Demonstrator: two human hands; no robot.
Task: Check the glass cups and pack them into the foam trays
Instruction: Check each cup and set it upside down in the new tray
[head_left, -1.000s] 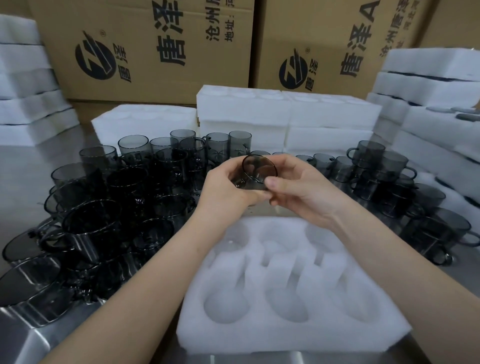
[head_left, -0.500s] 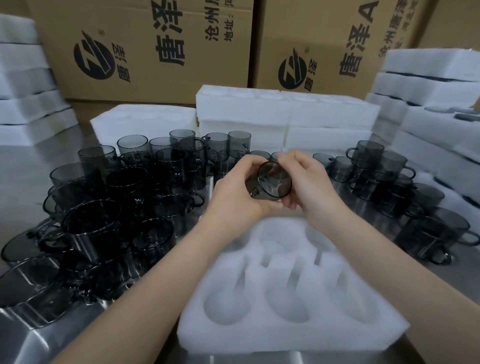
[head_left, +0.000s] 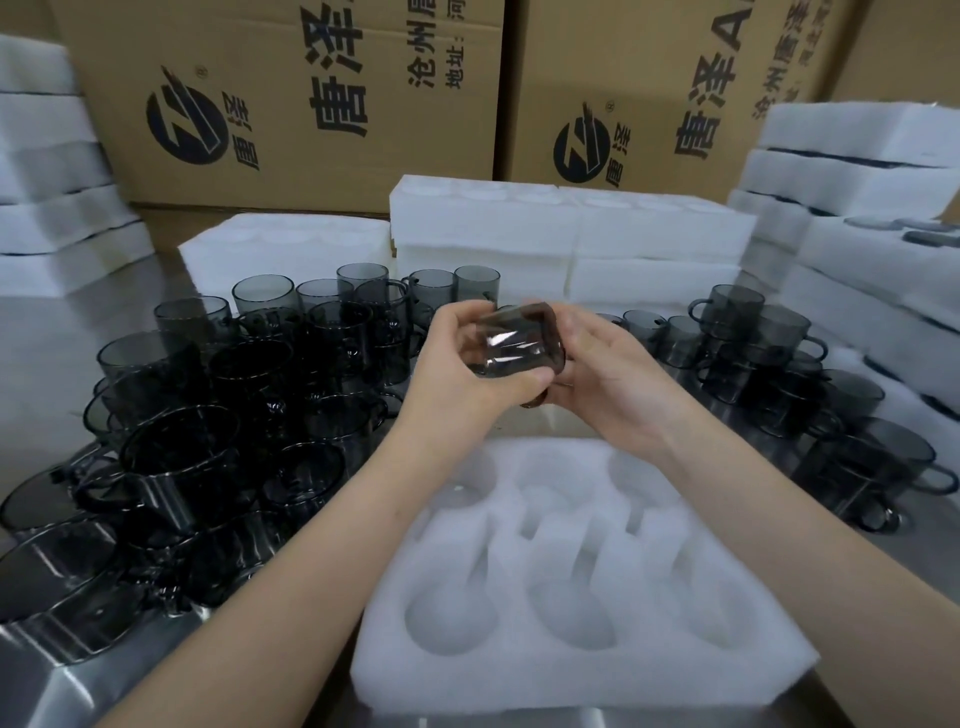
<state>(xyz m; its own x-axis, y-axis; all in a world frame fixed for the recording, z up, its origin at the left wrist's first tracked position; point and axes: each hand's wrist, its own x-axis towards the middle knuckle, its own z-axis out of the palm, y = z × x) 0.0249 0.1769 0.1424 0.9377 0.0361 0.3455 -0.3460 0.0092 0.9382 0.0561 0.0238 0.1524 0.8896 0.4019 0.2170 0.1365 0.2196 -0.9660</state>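
Glass, smoke-grey and thin-walled: the glass cup lies on its side in the air between both hands, above the far edge of the foam tray and touching nothing else; the left hand wraps one end, fingers over the top and thumb beneath; the right hand cradles the other end with its fingers curled behind the wall; a dark part hanging under the cup looks like its handle.

It should prove light, rigid and smooth, so likely slippery in bare fingers and brittle against its neighbours; the safest hold is probably round the body, or by the handle, rather than a pinch on the rim; it wants lowering into a pocket, not dropping.

The tray has six round pockets in two rows, with slots between them that probably take the handles; all seem to hold nothing, though a faint glint in the far left pocket cannot be made out.

Loose cups crowd the steel worktop; a dense cluster on the left, packed close together, and a smaller group on the right; stacks of foam trays stand behind and at both sides; dark rims show in one tray on the right, so it seems packed; cardboard boxes close the back.
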